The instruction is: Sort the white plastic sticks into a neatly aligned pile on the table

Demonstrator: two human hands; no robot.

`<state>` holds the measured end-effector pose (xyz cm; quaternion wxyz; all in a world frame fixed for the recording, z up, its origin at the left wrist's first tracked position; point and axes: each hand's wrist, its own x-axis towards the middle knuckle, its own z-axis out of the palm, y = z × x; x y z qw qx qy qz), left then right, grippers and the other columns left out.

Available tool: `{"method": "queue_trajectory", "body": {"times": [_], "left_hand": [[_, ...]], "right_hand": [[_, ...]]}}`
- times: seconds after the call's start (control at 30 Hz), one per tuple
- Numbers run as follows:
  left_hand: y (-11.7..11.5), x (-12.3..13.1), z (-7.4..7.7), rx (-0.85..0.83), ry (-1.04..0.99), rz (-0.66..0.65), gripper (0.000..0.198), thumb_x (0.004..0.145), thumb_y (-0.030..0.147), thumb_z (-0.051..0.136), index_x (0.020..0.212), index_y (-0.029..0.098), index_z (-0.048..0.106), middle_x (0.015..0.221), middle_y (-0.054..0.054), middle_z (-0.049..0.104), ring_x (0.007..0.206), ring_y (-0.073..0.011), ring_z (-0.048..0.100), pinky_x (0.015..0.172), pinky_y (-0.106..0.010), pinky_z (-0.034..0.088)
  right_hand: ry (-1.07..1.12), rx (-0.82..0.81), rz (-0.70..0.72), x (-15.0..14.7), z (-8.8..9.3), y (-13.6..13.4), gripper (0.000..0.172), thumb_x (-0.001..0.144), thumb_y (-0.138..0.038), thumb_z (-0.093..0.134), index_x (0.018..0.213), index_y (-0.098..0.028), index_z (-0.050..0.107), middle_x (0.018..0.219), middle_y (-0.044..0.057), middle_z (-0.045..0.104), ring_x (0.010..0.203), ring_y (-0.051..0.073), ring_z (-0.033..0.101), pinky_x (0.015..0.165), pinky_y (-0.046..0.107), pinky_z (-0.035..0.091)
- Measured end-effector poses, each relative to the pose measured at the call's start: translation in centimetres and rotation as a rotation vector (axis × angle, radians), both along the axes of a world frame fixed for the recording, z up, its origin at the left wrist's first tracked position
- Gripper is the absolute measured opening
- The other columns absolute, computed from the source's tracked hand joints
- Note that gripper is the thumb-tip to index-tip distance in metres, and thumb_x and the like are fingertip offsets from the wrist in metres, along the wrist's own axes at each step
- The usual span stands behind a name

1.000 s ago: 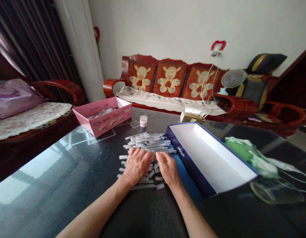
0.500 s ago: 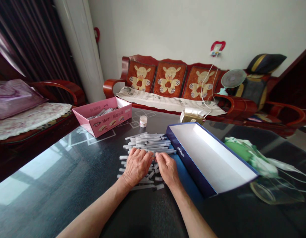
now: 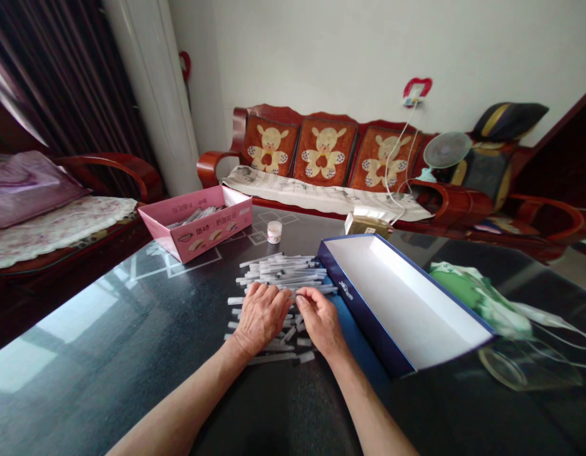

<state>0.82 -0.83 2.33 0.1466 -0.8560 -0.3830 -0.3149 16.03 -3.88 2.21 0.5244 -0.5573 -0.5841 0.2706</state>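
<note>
Over a pile of pale, translucent pens (image 3: 288, 271) on the dark table, my left hand (image 3: 264, 315) is closed round one pen (image 3: 235, 301), whose whitish end pokes out on the left. My right hand (image 3: 320, 318) pinches with thumb and forefinger close to the left fingertips. A small dark bit shows at that pinch, too small to name. Below both hands lie more loose pens and short pale caps (image 3: 305, 357), partly hidden by the fingers. To the right of the pile stands an open blue box (image 3: 376, 316) with a white inside.
At the back left, a pink box (image 3: 212, 235) holds more pale pens. A small round tub (image 3: 274, 232) and a tissue pack (image 3: 367, 223) stand along the far side. A green and white bag (image 3: 480, 294) lies at the right. Beyond the table is a wooden sofa (image 3: 219, 166).
My right thumb and forefinger have shifted slightly, and a dark bit now shows between them. My left hand has moved a touch left with the pen.
</note>
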Motion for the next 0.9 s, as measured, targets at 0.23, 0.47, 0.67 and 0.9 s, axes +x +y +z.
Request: {"method": "queue_trajectory", "body": {"times": [0.23,0.47,0.67,0.9], "left_hand": [[0.4,-0.4,-0.3,-0.013,-0.043,0.05,0.02,0.093,0.027,0.044,0.101,0.021,0.061,0.075,-0.003,0.058,0.072,-0.0192,0.049,0.073,-0.035,0.033],[0.6,-0.4,-0.6,-0.026,-0.054,-0.014,0.024,0.09,0.016,0.043,0.108,0.019,0.059,0.088,-0.007,0.063,0.08,-0.02,0.052,0.08,-0.037,0.036],[0.4,-0.4,-0.2,-0.011,-0.066,-0.059,0.024,0.091,0.019,0.042,0.107,0.021,0.06,0.095,-0.007,0.064,0.083,-0.0199,0.052,0.083,-0.038,0.037],[0.2,-0.2,-0.3,0.014,-0.091,-0.078,0.027,0.09,0.018,0.044,0.113,0.021,0.059,0.109,-0.008,0.063,0.098,-0.0224,0.054,0.095,-0.043,0.034]], "right_hand": [[-0.198,0.069,-0.125,1.4,-1.1,0.7,0.017,0.079,-0.025,0.054,0.092,-0.019,0.064,0.088,0.005,0.069,0.079,0.019,0.063,0.076,0.029,0.049],[-0.462,0.105,-0.028,0.7,-1.3,0.2,0.018,0.077,-0.015,0.056,0.089,-0.021,0.067,0.089,0.005,0.067,0.088,0.021,0.063,0.083,0.033,0.048],[-0.175,0.12,-0.066,0.1,-0.3,0.1,0.018,0.082,-0.028,0.056,0.096,-0.021,0.065,0.092,0.005,0.07,0.083,0.019,0.065,0.076,0.029,0.05],[0.044,0.004,-0.075,-0.5,0.3,-0.1,0.022,0.079,-0.038,0.06,0.086,-0.018,0.068,0.081,0.004,0.072,0.072,0.019,0.066,0.068,0.028,0.051]]}}
